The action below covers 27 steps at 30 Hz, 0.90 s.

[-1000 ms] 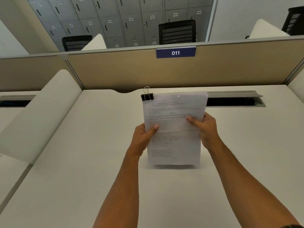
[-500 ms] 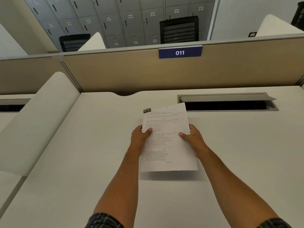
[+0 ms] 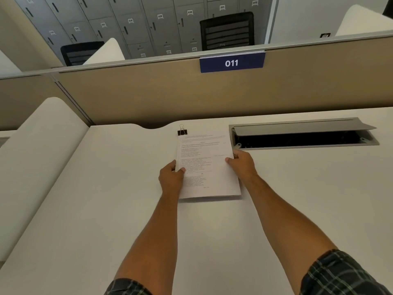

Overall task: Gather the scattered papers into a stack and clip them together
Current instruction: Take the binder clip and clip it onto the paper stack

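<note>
1. Plaid sleeves (image 3: 348, 275) are seen at the near edge, with both bare forearms extended over the white desk (image 3: 89, 209).
2. The left hand (image 3: 171, 177) is closed on the left edge of the paper stack (image 3: 205, 165), thumb laid on the top sheet, fingers hidden beneath.
3. The right hand (image 3: 242, 165) is closed on the right edge of the stack in the same manner, thumb on top.
4. The stack is held between the two hands, low over or on the desk; contact with the surface cannot be confirmed. Its long axis runs near to far, with the printed text's head at the far end.
5. A black binder clip (image 3: 182, 132) is fastened at the far-left corner of the stack, its wire handle pointed away.
6. Just beside the stack's far-right corner, a cable tray (image 3: 302, 139) recessed in the desk is noted with its lid raised; the interior is dark and its contents cannot be made out.
7. Beyond, a tan partition (image 3: 148, 92) bearing a blue "011" sign (image 3: 231, 63) is recorded, then grey lockers (image 3: 148, 22).
</note>
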{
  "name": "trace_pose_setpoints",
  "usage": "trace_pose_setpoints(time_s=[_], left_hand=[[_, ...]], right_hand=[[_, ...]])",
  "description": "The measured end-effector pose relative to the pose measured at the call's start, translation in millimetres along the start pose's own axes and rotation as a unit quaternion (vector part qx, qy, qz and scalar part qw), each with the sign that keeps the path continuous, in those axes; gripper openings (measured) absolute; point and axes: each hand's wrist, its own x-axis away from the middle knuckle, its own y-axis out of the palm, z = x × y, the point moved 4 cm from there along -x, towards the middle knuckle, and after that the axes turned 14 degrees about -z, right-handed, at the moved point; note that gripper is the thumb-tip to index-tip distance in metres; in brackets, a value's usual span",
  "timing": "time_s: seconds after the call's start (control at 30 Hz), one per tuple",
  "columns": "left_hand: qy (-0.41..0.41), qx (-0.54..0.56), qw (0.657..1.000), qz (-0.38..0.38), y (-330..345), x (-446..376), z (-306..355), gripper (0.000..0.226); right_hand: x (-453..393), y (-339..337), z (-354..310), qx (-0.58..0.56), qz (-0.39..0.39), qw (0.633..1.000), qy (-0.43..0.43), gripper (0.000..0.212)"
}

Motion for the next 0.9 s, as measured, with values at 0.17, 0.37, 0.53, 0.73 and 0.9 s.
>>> trace_pose_setpoints(time_s=[0.17,0.37,0.53,0.73,0.9], left_hand=[[-0.012,-0.045,0.999,0.014,3.6,-20.4,-5.7,0.052],[-0.01,-0.123,0.992,0.018,9.9,-38.1,-4.1,0.05],[-0.014,-0.138,0.99,0.013,15.0,-47.9,1.2,0.053],[-0.013,-0.174,0.984,0.033,18.9,-59.2,0.8,0.052],[-0.009,-0.187,0.982,0.035,19.7,-61.3,2.5,0.049]], right_hand=[[-10.4,7.2,-1.0,0.086,0.017,0.996,-0.023,0.045],[-21.4,12.0,1.2,0.141,0.054,0.988,0.012,0.057],[-32.2,8.9,-1.1,0.116,0.055,0.992,0.012,0.047],[-39.9,6.1,1.5,0.075,0.069,0.995,0.011,0.024],[-37.0,9.9,2.7,0.128,0.07,0.989,-0.015,0.024]])
